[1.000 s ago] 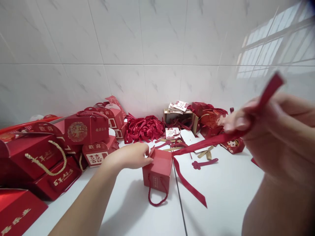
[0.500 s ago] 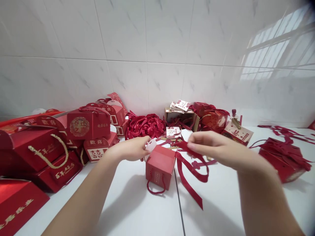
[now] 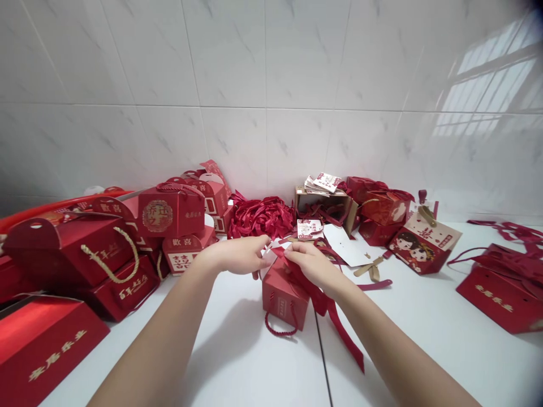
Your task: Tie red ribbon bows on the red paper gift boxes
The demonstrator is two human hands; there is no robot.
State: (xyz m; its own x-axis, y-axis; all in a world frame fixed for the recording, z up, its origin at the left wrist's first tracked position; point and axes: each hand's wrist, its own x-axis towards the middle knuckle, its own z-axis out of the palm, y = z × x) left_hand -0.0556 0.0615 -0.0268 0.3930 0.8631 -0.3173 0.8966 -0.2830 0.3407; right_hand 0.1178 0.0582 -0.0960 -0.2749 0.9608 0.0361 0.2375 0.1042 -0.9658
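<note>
A small red box [image 3: 283,294] with a twisted red cord handle on its front stands in the middle of the white surface. My left hand [image 3: 248,255] grips its pale top flaps at the left. At the top right of the box, my right hand [image 3: 311,263] pinches a dark red ribbon [image 3: 345,333], whose tail hangs down to the right onto the surface. Both hands are close together over the box top, and their fingertips partly cover the flaps.
Red gift boxes [image 3: 169,212] are stacked at the left. A heap of red ribbon [image 3: 263,217] lies by the tiled wall. Cards [image 3: 322,182] top an open box behind. More boxes [image 3: 426,240] and a ribboned box [image 3: 500,288] stand at the right.
My right hand has moved left with the ribbon, from beside the box to its top flaps. My left hand still holds the box. The view has shifted slightly left.
</note>
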